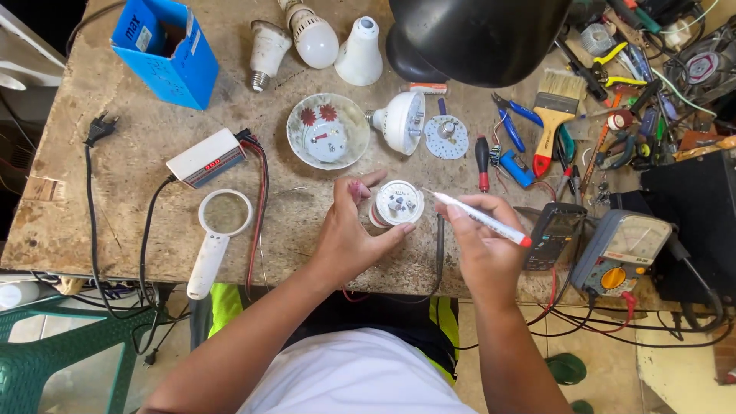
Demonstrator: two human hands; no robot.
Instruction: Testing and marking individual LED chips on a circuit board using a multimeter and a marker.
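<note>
1. Head view: the left hand (349, 234) grips an opened bulb (396, 204) near the front edge of the desk (69, 207), thumb above and fingers below, with the bulb's open face turned up.
2. The right hand (479, 241) is closed around a white pen with a red cap (483, 219); the pen's tip points at the bulb's right rim, and whether it touches cannot be told.
3. Behind the bulb, toward the middle of the desk, sits a small bowl (328, 130) with a round white part in it, then another opened bulb (400, 121) lying on its side and a round board (446, 137).
4. Left of the hands lie a white magnifying glass (217, 238) and a white box with a red display (207, 158).
5. A blue carton (170, 50) stands at the back left corner.
6. Bulb parts (310, 34) lie along the back edge.
7. At the right edge are a paintbrush (553, 115), pliers (512, 119) and two meters (621, 249).
</note>
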